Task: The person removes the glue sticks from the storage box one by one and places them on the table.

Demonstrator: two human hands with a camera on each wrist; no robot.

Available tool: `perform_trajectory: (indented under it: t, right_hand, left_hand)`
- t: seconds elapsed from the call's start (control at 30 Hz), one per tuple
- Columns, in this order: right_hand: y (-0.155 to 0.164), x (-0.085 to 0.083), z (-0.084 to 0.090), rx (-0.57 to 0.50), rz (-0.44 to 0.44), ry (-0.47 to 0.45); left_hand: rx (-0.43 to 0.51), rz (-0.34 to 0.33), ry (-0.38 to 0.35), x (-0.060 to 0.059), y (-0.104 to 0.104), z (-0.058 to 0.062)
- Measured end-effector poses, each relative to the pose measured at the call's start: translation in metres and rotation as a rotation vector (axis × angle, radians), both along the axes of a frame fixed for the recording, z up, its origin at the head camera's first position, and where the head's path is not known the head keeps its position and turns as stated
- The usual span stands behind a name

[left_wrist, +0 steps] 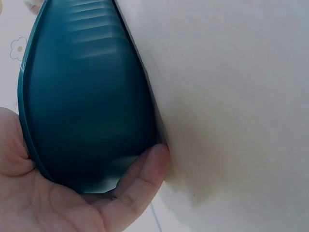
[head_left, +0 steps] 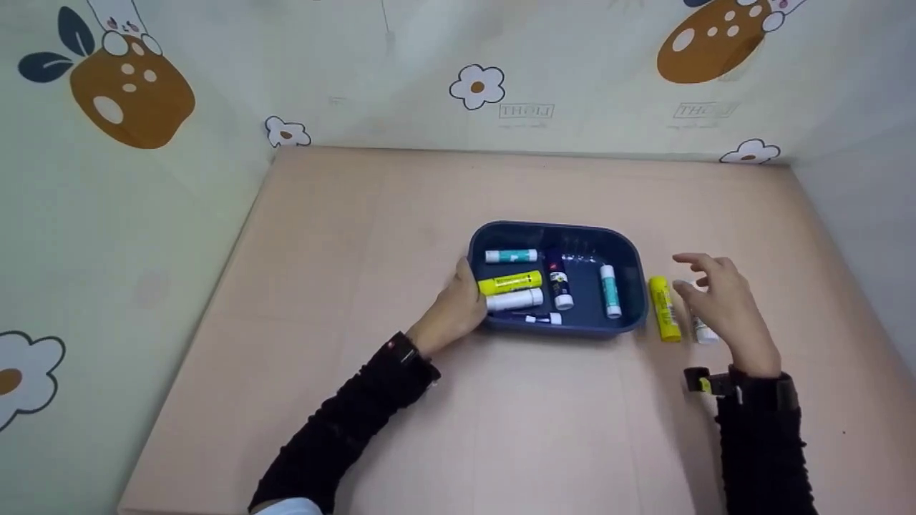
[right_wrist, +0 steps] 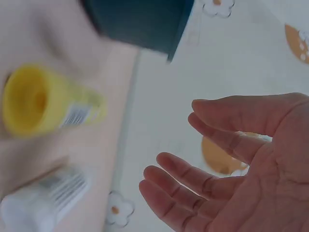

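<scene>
A dark blue tray [head_left: 633, 257] sits mid-table and holds several glue sticks, among them a yellow one [head_left: 509, 282] and a white one [head_left: 514, 300]. My left hand [head_left: 458, 304] grips the tray's left wall; in the left wrist view the thumb [left_wrist: 140, 176] and palm wrap the tray's [left_wrist: 87, 106] outer side. My right hand [head_left: 715, 297] hovers to the right of the tray with relaxed fingers [right_wrist: 207, 179], holding nothing. Beside it on the table lie a yellow glue stick [head_left: 664, 309] [right_wrist: 43, 99] and a white glue stick [head_left: 703, 330] [right_wrist: 43, 198].
The beige table [head_left: 358, 250] is walled on three sides by pale panels with flower and mushroom prints [head_left: 129, 93]. Both forearms wear black sleeves [head_left: 343, 429]. The tray's corner [right_wrist: 145, 24] shows at the top of the right wrist view.
</scene>
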State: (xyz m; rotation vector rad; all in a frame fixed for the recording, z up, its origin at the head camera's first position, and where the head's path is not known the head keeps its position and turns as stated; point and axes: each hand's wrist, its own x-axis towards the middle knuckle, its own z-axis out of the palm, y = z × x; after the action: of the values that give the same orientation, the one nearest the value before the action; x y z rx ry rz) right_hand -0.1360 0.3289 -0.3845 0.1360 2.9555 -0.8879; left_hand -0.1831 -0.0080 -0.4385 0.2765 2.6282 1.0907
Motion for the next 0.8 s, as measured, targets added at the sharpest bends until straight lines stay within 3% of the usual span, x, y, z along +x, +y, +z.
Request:
perform_trajectory:
  t: [0.27, 0.53, 0.8]
  right_hand:
    - [-0.051, -0.011, 0.009, -0.011, 0.112, 0.013]
    - [-0.095, -0.032, -0.013, 0.055, 0.233, -0.065]
    - [-0.12, -0.049, -0.033, 0.078, 0.283, -0.135]
  left_hand:
    - [0.012, 0.006, -0.009, 0.0, 0.0, 0.0]
    - [0.007, 0.014, -0.014, 0.0, 0.0, 0.0]
    - [0.041, -0.004, -0.001, 0.001, -0.001, 0.0]
